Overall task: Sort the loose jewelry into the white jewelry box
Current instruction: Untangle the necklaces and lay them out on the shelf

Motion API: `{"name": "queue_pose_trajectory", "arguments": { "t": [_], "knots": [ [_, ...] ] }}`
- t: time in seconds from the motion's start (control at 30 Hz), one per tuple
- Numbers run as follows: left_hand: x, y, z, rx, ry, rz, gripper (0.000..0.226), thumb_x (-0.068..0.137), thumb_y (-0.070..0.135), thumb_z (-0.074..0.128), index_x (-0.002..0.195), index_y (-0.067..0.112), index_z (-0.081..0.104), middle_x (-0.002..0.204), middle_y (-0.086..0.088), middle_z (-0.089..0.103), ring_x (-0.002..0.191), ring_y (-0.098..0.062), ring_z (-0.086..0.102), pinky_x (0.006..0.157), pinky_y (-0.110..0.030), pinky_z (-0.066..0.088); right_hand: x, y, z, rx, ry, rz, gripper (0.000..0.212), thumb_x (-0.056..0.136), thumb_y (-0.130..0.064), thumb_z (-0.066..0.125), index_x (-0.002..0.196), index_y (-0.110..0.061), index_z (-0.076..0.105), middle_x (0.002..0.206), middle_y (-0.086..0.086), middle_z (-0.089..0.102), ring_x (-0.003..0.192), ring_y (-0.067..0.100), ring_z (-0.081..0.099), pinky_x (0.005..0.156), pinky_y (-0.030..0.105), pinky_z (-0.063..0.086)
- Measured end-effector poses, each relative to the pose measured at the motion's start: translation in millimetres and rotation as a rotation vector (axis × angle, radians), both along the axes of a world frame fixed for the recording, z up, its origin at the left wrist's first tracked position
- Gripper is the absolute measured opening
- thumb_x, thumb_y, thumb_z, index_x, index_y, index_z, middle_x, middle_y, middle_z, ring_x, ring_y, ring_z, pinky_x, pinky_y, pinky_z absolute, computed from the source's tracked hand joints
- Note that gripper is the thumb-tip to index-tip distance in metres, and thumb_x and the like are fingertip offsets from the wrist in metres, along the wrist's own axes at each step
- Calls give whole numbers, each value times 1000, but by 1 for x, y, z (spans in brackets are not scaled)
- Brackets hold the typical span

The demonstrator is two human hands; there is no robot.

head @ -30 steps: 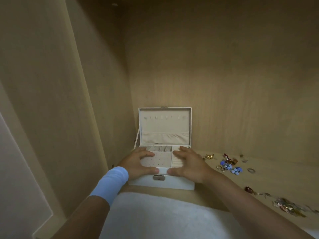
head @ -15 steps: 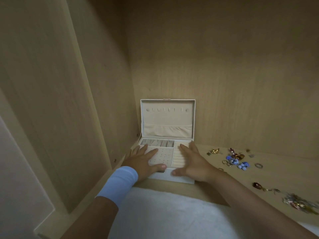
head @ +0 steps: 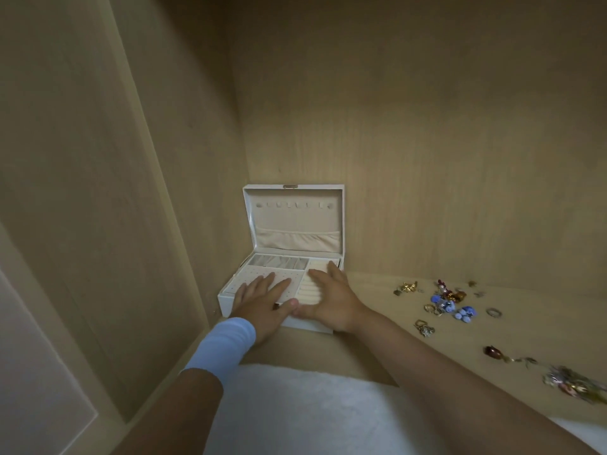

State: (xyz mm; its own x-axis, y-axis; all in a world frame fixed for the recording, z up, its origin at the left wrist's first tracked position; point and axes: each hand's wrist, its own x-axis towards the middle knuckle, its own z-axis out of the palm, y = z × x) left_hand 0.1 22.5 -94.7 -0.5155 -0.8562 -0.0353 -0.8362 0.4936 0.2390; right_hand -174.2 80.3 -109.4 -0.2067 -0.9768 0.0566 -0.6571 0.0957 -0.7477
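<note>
Wooden walls point(head: 427, 142) close in a corner, and a wooden shelf point(head: 410, 333) runs along its foot. A white cloth point(head: 312, 412) lies across the near edge of the shelf, under both forearms.

The box point(head: 226, 303) sits on the shelf in the corner, hard by the left wall. Its lid point(head: 295, 221) stands upright against the back wall. The lid is lined in beige, with a gathered pocket low down and a row of small hooks near the top. A metal latch point(head: 290, 186) sits on the lid's top edge; any lettering on it is too small to read. Inside the box are narrow compartments point(head: 279, 261) at the back, a panel point(head: 253, 277) dotted with holes on the left and ring rolls point(head: 312, 290) on the right.

Both hands lie flat on the tray, fingers straight and a little spread. The left hand point(head: 262, 303) covers the dotted panel, and the right hand point(head: 331, 300) covers the ring rolls. The two thumbs nearly meet at the front edge. A pale blue wristband point(head: 226, 343) wraps the left wrist.

The jewelry point(head: 450, 303) lies loose on the shelf, right of the box and apart from it. A tangled heap point(head: 571, 384) lies at the far right. Nearer are blue beads point(head: 464, 313), a gold piece point(head: 408, 287), a red stone point(head: 492, 352) and a ring point(head: 494, 312).
</note>
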Motion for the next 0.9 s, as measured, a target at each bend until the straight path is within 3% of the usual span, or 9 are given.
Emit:
{"name": "queue_pose_trajectory", "arguments": {
  "t": [0.07, 0.17, 0.33, 0.47, 0.57, 0.7, 0.8, 0.9],
  "knots": [
    [-4, 0, 5, 25, -15, 8, 59, 98, 59, 28, 153, 44, 11, 164, 9, -1, 150, -14, -6, 120, -39, -9, -3, 2, -1, -10, 16, 5, 112, 66, -61, 82, 156, -28, 25, 166, 5, -10, 153, 20, -9, 125, 39, 9],
    [-14, 8, 16, 11, 63, 40, 64, 95, 54, 40, 153, 40, 15, 164, 6, 6, 150, -19, 1, 121, -42, 1, -13, 15, 3, -26, 9, 31, 109, 70, -58, 82, 157, -24, 26, 166, 1, -7, 153, 13, 2, 121, 25, 11],
    [-71, 43, 28, -161, 327, -113, 55, 92, 38, 54, 144, 35, 39, 156, 8, 29, 144, -18, 19, 117, -34, 14, -54, 59, 21, -60, 74, -42, 74, 87, -49, 69, 151, -26, 37, 157, -1, 33, 143, 12, 34, 106, 16, 23],
    [-140, 80, 24, -144, 396, -331, 46, 94, 29, 54, 139, 33, 48, 150, 7, 38, 139, -17, 29, 113, -27, 19, -110, 110, 31, -52, 156, -121, 49, 94, -28, 65, 141, -22, 53, 144, -3, 53, 127, 12, 52, 96, 14, 33],
    [-185, 112, 18, -53, 368, -454, 37, 96, 26, 51, 133, 30, 55, 143, 5, 47, 134, -19, 36, 109, -22, 22, -164, 152, 35, -13, 221, -188, 36, 90, -18, 67, 127, -21, 66, 124, -3, 66, 102, 7, 59, 81, 11, 38],
    [-225, 143, 4, 77, 277, -541, 31, 93, 27, 53, 121, 36, 63, 128, 5, 58, 123, -18, 48, 107, -29, 36, -225, 200, 43, 76, 276, -268, 18, 86, -11, 72, 102, -16, 76, 94, -6, 69, 87, 8, 62, 70, 9, 40],
    [-247, 153, -7, 141, 165, -556, 27, 88, 33, 61, 114, 37, 67, 122, 10, 57, 123, -13, 47, 107, -31, 37, -250, 219, 44, 139, 281, -224, 14, 85, -11, 72, 94, -19, 79, 83, -14, 69, 77, -1, 61, 68, 7, 41],
    [-257, 158, -10, 164, 141, -560, 17, 85, 30, 67, 101, 32, 73, 99, 17, 60, 103, -5, 55, 97, -22, 43, -259, 220, 36, 161, 247, -166, 11, 85, -16, 74, 93, -20, 80, 80, -17, 69, 70, -10, 58, 67, 3, 40]
  ]
}}
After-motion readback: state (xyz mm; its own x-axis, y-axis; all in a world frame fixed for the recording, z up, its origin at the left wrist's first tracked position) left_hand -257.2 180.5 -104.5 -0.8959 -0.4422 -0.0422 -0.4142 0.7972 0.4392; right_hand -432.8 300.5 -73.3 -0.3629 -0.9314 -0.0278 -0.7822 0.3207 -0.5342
